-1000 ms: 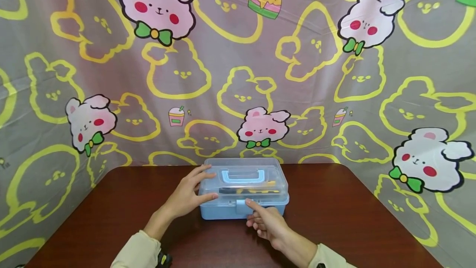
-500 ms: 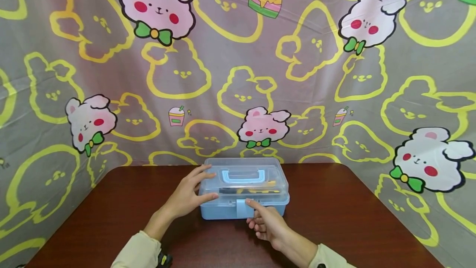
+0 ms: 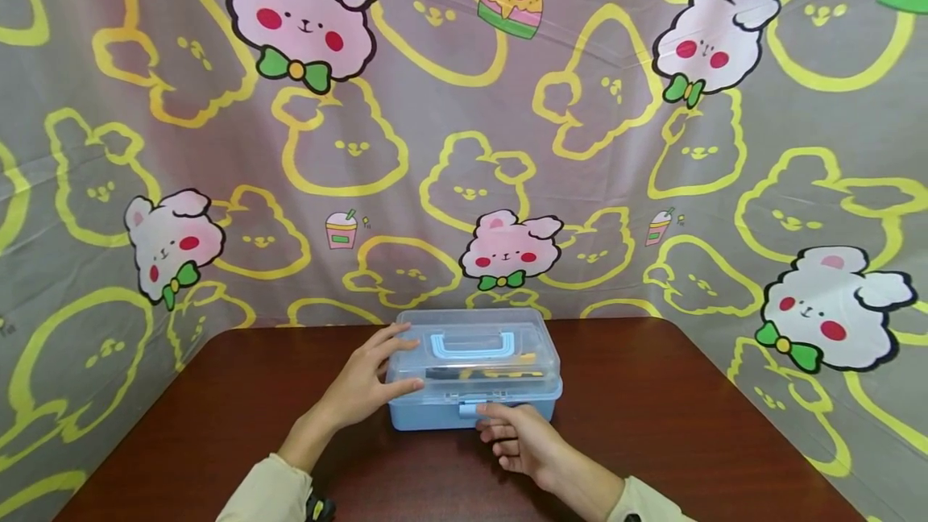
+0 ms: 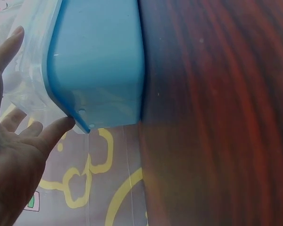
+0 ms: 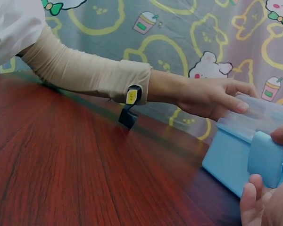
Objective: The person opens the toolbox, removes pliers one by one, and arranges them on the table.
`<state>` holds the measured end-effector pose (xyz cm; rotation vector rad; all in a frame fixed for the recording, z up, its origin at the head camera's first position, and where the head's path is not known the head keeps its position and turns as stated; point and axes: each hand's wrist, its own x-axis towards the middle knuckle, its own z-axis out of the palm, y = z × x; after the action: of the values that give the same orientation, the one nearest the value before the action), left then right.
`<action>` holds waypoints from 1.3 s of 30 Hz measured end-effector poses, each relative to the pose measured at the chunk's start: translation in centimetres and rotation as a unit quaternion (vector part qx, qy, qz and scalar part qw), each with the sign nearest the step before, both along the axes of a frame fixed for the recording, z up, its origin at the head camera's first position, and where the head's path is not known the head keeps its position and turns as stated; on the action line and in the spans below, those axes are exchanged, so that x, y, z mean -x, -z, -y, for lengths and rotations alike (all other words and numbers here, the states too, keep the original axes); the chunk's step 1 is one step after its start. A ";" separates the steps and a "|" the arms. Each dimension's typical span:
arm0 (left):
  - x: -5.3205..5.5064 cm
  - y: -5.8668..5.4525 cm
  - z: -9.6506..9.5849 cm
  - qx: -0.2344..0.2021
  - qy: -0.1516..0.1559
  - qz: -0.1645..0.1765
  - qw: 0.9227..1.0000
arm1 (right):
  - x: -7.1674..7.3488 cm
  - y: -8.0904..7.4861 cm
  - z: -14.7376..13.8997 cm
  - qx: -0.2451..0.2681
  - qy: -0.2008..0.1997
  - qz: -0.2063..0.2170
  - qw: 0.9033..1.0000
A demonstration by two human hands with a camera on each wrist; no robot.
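Note:
A blue plastic storage box [image 3: 416, 417] with a clear lid [image 3: 424, 365] stands on the table in the head view. On the lid is a light blue carry handle [image 3: 473, 353]. My left hand [image 3: 354, 381] rests against the lid's left side, thumb at the front and fingers spread. At the box's front, my right hand [image 3: 532, 445] has its thumb on the blue latch [image 5: 265, 160] and curled fingers below it. That latch tilts outward from the box in the right wrist view. Lid and base still meet. Black and yellow items [image 3: 507, 374] show through the lid.
The box stands near the far edge of a dark red-brown wooden table [image 3: 239, 393]. Behind and beside it hangs a grey curtain [image 3: 609, 184] printed with rabbits. A black strap [image 5: 128, 115] hangs at the left wrist.
The latch has swung outward from its upright position against the box front. My right thumb has moved down with it. My left hand keeps its place on the lid.

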<state>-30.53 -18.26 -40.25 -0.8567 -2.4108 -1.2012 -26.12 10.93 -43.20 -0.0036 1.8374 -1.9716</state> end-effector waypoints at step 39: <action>-2.4 0.0 2.2 0.155 -0.118 0.127 0.973 | 0.4 -0.2 -7.7 -0.291 0.211 -0.442 0.822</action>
<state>-28.17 -20.42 -40.23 -0.4958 -2.8627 -0.9050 -26.53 18.64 -43.03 -0.4246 3.2412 -1.6715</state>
